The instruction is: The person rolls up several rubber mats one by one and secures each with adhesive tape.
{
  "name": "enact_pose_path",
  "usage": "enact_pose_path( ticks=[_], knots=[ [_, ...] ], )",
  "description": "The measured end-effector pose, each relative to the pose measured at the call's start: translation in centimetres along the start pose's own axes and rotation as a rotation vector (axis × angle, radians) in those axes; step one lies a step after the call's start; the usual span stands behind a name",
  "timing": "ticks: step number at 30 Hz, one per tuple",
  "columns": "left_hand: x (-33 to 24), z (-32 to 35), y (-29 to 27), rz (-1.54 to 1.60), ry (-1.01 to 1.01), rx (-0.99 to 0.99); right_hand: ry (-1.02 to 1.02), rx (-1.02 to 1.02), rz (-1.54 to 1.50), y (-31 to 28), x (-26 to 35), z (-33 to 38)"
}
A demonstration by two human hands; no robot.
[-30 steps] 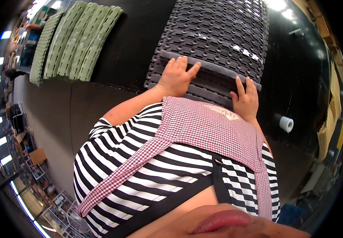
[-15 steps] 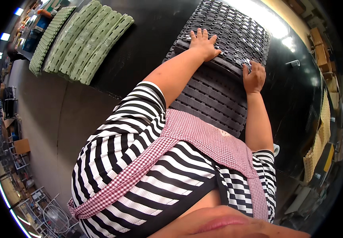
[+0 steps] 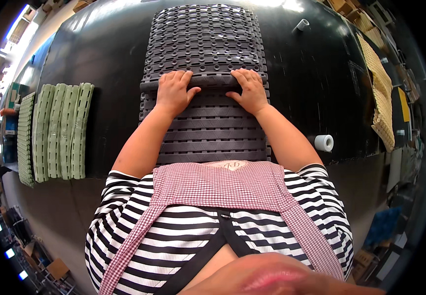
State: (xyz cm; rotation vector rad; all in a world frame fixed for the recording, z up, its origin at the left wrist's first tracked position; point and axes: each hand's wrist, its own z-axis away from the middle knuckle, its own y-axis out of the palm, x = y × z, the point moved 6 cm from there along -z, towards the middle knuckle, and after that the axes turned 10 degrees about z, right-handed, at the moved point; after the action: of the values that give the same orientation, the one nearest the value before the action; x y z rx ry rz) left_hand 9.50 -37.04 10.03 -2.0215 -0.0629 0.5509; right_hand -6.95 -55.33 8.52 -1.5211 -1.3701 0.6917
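Note:
A dark grey slatted plastic mat (image 3: pixel 203 39) lies in front of me, its far part showing rows of small round studs. Nearer my body, flat slats with a ribbed pattern run under a raised edge that crosses the mat. My left hand (image 3: pixel 174 93) holds that edge on its left part, fingers curled over the top and thumb toward the middle. Further right along the same edge, my right hand (image 3: pixel 250 91) grips in the same way. Both thumbs point inward, and a stretch of the edge shows between the hands.
Green slatted mats (image 3: pixel 60 130) are bundled on the left. A white roll (image 3: pixel 324 143) sits on the black table (image 3: pixel 311 88) at right, with a small white tube (image 3: pixel 302 24) farther back. A beige textured sheet (image 3: pixel 381 91) lies along the right edge.
My view has turned, so the mat now lies straight ahead. My left hand has gone from lying spread on the studs to gripping the near edge; my right hand is now level with it.

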Motion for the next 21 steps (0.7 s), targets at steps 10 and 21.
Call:
enact_pose_path(
  ticks=[10,21],
  knots=[
    [2.0,-3.6,0.6,-0.106,0.011,0.221,-0.073,0.091,0.128,-0.3,-1.8,-4.9],
    [-5.1,15.8,-5.3,0.125,-0.130,0.169,-0.010,0.121,-0.210,-5.7,5.8,13.6]
  ],
)
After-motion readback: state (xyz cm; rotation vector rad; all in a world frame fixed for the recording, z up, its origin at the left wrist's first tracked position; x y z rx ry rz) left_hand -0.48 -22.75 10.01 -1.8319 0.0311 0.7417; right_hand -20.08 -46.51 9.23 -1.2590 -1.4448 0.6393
